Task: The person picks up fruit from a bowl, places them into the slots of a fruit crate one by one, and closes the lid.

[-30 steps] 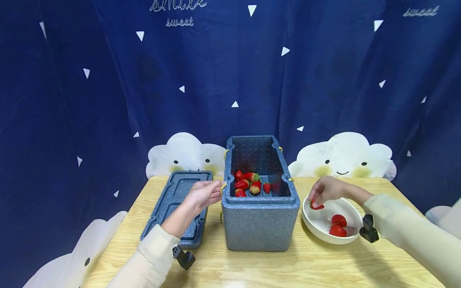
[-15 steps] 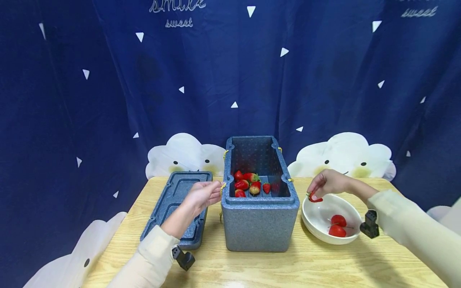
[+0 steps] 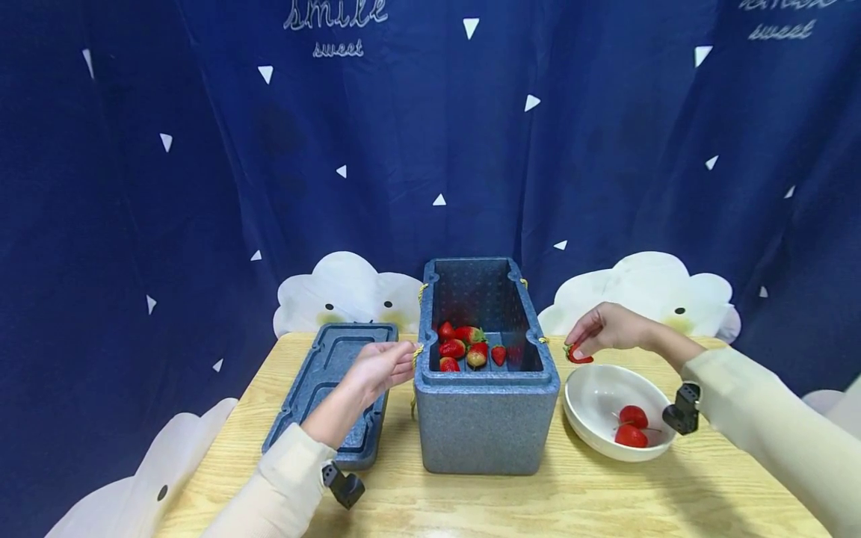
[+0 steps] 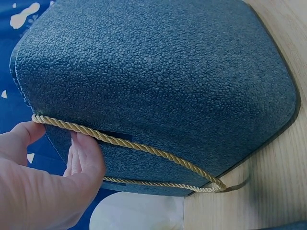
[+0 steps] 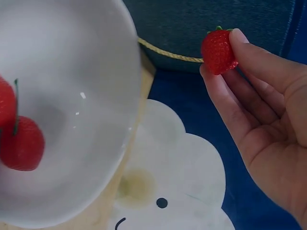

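Observation:
My right hand (image 3: 615,329) pinches a red strawberry (image 5: 219,51) between thumb and fingertips. It is above the far left rim of a white bowl (image 3: 585,427), where two red fruits (image 5: 21,143) with thin stems lie. My left hand (image 3: 378,368) touches the upper left side of a speckled blue-grey foam box (image 3: 483,433). In the left wrist view, its thumb and fingers rest beside a yellow twisted rope (image 4: 158,152) strung along the box. Several strawberries (image 3: 476,353) lie inside the open box, towards its near end.
The box's grooved lid (image 3: 334,351) lies flat on the wooden table (image 3: 491,501), left of the box. A dark blue curtain (image 3: 377,134) with white triangles and cloud faces hangs behind.
My right hand has lifted the strawberry up from inside the bowl and moved slightly left and away. My left hand stays against the box.

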Demonstrator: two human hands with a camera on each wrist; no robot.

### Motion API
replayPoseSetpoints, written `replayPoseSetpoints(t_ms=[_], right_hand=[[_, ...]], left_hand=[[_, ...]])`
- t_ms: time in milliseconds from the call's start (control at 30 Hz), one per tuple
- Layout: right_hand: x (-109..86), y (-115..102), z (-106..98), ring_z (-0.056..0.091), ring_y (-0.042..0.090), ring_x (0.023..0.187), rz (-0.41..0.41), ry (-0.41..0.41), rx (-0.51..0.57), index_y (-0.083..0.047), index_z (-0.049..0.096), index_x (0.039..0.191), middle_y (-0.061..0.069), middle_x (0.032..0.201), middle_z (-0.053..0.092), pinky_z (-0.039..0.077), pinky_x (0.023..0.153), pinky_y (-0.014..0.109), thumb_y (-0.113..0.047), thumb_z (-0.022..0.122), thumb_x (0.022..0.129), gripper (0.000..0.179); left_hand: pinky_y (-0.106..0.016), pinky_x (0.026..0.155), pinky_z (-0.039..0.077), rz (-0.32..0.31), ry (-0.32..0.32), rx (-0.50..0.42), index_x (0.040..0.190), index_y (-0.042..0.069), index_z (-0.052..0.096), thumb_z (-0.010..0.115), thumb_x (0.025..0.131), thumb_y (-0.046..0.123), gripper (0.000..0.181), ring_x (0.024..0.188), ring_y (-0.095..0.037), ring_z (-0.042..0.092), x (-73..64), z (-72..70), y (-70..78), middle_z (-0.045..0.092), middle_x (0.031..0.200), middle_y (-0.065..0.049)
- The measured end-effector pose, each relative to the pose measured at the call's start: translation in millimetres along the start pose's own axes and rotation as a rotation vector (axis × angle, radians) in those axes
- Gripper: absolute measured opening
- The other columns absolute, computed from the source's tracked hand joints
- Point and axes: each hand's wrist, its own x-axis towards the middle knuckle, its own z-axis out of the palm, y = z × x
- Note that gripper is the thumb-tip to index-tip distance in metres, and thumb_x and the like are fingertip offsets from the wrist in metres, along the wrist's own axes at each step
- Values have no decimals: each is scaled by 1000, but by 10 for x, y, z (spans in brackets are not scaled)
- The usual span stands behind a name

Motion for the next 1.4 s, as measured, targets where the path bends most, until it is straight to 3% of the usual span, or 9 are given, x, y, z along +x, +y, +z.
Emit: replayPoseSetpoints(t_ms=[200, 400, 667, 867, 1200, 1400], right_hand=[[26, -139, -76, 66, 7, 76, 19, 48, -11, 5, 70, 104, 14, 92, 75, 57, 70, 18, -10, 77, 78, 30], [43, -219, -148, 66, 7, 75, 8, 69, -27, 4, 71, 102, 14, 92, 75, 58, 70, 20, -8, 77, 77, 29], [48, -310, -212, 66, 6, 76, -7, 94, -16, 4, 70, 105, 15, 94, 75, 57, 71, 18, -10, 78, 77, 32], [68, -455, -280, 65, 6, 78, -17, 118, -57, 1, 71, 106, 13, 96, 75, 56, 74, 15, -11, 77, 79, 31], [174, -662, -350, 67, 11, 81, -21, 127, -77, -2, 72, 106, 11, 97, 75, 58, 76, 19, -13, 77, 79, 29], [252, -798, -405, 66, 7, 79, -51, 112, -75, -1, 72, 106, 11, 96, 75, 57, 74, 17, -12, 76, 80, 29]], left_hand=[[-39, 99, 53, 7, 5, 4, 129, -11, 50, 54, 94, 12, 42, 88, -12, 63, 1, -3, -3, 63, 120, -21], [-35, 94, 56, 14, 8, -11, 129, -11, 50, 54, 92, 9, 42, 86, -12, 64, -1, -5, -17, 63, 120, -23], [-32, 89, 58, -8, 18, -11, 124, -9, 55, 59, 90, 12, 41, 83, -9, 64, 2, 6, -20, 66, 100, -9], [-34, 91, 58, 7, 12, -13, 125, -11, 53, 58, 90, 12, 42, 84, -10, 64, 0, 4, -19, 66, 101, -10], [-34, 92, 57, 4, 13, -3, 126, -11, 52, 56, 91, 12, 42, 85, -10, 63, -5, -1, -20, 65, 102, -10], [-36, 93, 57, 23, 5, -13, 128, -13, 49, 53, 92, 9, 43, 81, -9, 62, 2, 1, -11, 65, 98, -10]])
